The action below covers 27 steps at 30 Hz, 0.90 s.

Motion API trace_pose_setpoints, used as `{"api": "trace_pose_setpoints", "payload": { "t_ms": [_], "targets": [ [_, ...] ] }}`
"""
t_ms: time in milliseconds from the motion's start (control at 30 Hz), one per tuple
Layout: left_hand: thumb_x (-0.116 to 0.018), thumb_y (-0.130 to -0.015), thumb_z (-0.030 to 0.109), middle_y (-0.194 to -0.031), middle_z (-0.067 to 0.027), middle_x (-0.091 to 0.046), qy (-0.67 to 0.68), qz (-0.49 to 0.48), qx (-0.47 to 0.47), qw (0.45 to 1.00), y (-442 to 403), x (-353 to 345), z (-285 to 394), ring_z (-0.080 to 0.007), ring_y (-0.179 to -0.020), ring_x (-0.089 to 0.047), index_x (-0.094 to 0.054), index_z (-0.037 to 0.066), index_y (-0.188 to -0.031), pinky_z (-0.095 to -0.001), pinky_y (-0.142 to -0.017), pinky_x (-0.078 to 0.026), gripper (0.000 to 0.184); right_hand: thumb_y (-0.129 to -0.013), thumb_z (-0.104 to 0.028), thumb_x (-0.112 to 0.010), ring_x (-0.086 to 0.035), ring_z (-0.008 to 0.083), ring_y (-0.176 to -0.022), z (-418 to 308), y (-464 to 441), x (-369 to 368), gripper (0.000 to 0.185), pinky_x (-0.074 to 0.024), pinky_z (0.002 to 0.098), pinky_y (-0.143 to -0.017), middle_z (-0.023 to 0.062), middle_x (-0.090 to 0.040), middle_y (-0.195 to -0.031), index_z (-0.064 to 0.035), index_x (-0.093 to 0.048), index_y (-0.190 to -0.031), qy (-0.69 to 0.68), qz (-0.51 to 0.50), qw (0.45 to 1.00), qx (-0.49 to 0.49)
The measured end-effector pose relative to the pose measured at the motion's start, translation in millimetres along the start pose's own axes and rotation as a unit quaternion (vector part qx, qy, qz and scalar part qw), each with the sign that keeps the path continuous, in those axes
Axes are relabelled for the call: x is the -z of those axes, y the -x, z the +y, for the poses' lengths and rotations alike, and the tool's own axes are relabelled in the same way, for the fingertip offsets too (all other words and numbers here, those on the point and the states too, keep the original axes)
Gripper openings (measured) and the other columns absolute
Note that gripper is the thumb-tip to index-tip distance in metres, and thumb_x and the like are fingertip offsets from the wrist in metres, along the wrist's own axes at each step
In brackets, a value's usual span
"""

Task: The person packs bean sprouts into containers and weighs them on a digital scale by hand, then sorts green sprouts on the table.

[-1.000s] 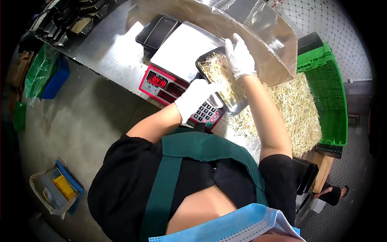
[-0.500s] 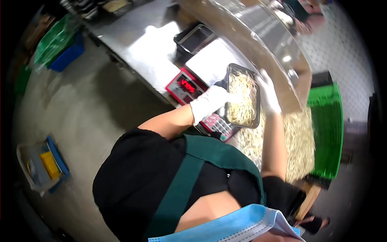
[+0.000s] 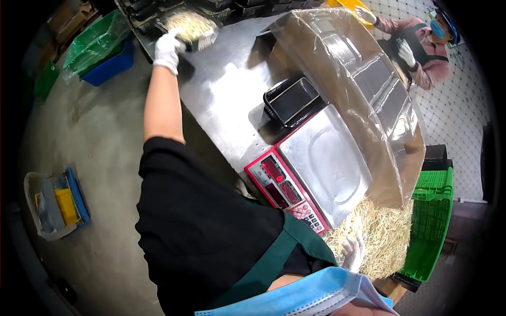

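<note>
My left hand (image 3: 167, 51), white-gloved, is stretched far out at the upper left. Its fingers are closed on the near edge of a tray of bean sprouts (image 3: 191, 27), which is slightly blurred beside several other black trays. Low on the right, my gloved right hand (image 3: 353, 254) lies at the edge of a heap of loose bean sprouts (image 3: 385, 237), fingers apart and holding nothing. Between the hands stands a red digital scale (image 3: 337, 163) with a bare metal plate. A stack of black trays (image 3: 292, 100) sits just beyond it.
A plastic-lined cardboard box (image 3: 363, 100) runs along the far side of the metal table (image 3: 221, 100). Green crates (image 3: 432, 226) stand at the right. Across the box is a co-worker (image 3: 416, 52) in gloves and apron. Blue and green bins (image 3: 108, 63) are on the floor.
The sprout tray has gone from above the scale to the upper left in my left hand. My right hand let go of it and dropped to the sprout heap. The view shifted.
</note>
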<state>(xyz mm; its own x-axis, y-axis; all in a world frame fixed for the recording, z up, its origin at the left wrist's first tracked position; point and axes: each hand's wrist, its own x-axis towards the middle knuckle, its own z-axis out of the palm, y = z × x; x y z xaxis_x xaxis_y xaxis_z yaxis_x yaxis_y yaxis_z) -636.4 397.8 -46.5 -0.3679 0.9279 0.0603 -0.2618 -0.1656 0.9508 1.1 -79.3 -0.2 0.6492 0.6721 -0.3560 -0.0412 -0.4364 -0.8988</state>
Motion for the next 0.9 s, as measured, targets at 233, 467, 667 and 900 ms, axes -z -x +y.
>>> {"api": "trace_pose_setpoints", "payload": {
  "t_ms": [233, 467, 667, 900],
  "targets": [
    [-0.070, -0.081, 0.036, -0.065, -0.0089, -0.054, -0.002, 0.311, 0.022, 0.950, -16.2, -24.6, -42.5, -0.0224, -0.045, -0.052, -0.053, 0.003, -0.076, -0.0356, -0.040, -0.043, 0.037, -0.093, -0.021, -0.057, -0.053, 0.0178, -0.107, -16.2, 3.4, -50.1, 0.058, -0.0461, 0.0275, -0.085, 0.0130, -0.051, -0.129, -0.0026, -0.034, -0.143, 0.150, -0.103, 0.983, 0.017],
    [-0.072, -0.082, 0.032, -0.069, -0.0058, -0.052, 0.010, 0.267, -0.007, 0.964, -28.2, -25.2, -39.2, -0.0155, -0.045, -0.047, -0.047, 0.002, -0.110, -0.0300, -0.038, -0.039, 0.048, -0.095, -0.013, -0.055, -0.050, 0.0205, -0.116, 3.8, 6.5, -24.8, 0.055, -0.0475, 0.0307, -0.090, 0.0112, -0.042, -0.141, -0.0002, -0.033, -0.143, 0.141, -0.080, 0.987, 0.021],
    [-0.078, -0.077, 0.031, -0.112, -0.0171, -0.060, 0.009, 0.284, 0.108, 0.953, -71.6, -87.4, 1.9, -0.0333, -0.066, -0.066, -0.031, 0.011, -0.138, -0.0385, -0.049, -0.050, 0.079, -0.094, -0.005, -0.053, -0.052, 0.0181, -0.109, -1.1, 16.0, -51.6, 0.053, -0.0464, 0.0285, -0.089, 0.0114, -0.049, -0.129, -0.0043, -0.035, -0.143, 0.162, -0.080, 0.982, 0.045],
    [-0.056, -0.079, -0.002, -0.076, -0.0192, -0.060, 0.074, 0.265, 0.063, 0.959, -114.5, -43.9, -17.7, -0.0260, -0.046, -0.058, -0.048, 0.000, -0.101, -0.0353, -0.036, -0.044, 0.024, -0.091, -0.006, -0.059, -0.055, 0.0163, -0.100, 7.6, 24.0, -48.3, 0.061, -0.0453, 0.0279, -0.089, 0.0117, -0.055, -0.117, -0.0054, -0.031, -0.145, 0.197, -0.049, 0.978, 0.043]
  ]
}}
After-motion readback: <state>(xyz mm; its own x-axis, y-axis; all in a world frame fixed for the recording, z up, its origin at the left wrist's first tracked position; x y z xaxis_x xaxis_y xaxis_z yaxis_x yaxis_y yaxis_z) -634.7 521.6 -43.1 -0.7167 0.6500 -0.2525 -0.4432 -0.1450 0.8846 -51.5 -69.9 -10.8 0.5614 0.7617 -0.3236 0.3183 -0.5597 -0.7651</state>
